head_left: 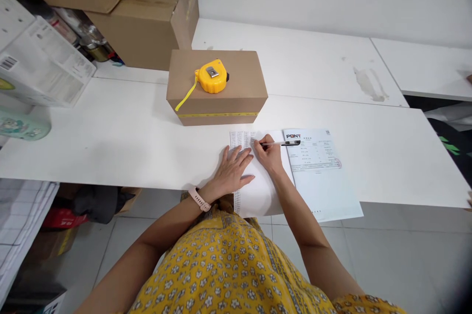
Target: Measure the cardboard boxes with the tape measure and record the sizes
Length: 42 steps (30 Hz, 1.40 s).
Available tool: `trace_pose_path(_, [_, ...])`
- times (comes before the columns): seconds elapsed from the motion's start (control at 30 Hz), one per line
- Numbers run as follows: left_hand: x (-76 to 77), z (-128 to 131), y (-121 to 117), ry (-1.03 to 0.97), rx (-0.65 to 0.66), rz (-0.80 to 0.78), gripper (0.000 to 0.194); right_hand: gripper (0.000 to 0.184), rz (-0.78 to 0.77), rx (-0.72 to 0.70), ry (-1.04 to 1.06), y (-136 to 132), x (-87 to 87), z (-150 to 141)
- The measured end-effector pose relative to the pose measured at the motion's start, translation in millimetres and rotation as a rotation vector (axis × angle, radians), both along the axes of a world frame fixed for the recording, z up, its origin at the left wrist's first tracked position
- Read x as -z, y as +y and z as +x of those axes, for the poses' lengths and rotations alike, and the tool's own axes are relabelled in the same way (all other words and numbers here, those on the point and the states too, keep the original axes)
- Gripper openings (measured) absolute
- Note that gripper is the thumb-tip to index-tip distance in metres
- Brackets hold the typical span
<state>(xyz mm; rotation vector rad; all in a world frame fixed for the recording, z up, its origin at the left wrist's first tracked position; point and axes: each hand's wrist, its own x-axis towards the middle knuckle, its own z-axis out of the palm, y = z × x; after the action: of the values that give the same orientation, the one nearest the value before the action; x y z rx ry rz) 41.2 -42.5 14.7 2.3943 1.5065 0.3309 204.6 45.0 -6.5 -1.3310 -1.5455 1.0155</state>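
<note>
A pen (285, 143) with a clear barrel and dark cap end is gripped in my right hand (270, 153), its tip side toward the paper. Under both hands lies a white sheet (260, 191) with columns of small handwriting along its left and top parts. My left hand (233, 170) rests flat on that sheet, fingers spread, just left of the right hand. Beside the right hand is a printed PONY document (317, 176) with a red stamp. Beyond the hands stands a closed cardboard box (221, 105) with a yellow tape measure (213, 76) lying on top.
Larger cardboard boxes (143, 34) are stacked at the back left. A white carton (44, 63) and a green bottle (24, 125) stand at the left. The white table (398, 157) has its front edge close to my body, and both papers overhang it.
</note>
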Motion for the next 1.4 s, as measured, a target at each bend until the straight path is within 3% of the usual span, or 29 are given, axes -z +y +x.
trace_pose_path(1.4, [2.9, -0.8, -1.0, -0.01, -0.003, 0.005, 0.058, 0.029, 0.001, 0.033, -0.019, 1.2, -2.1, 0.1])
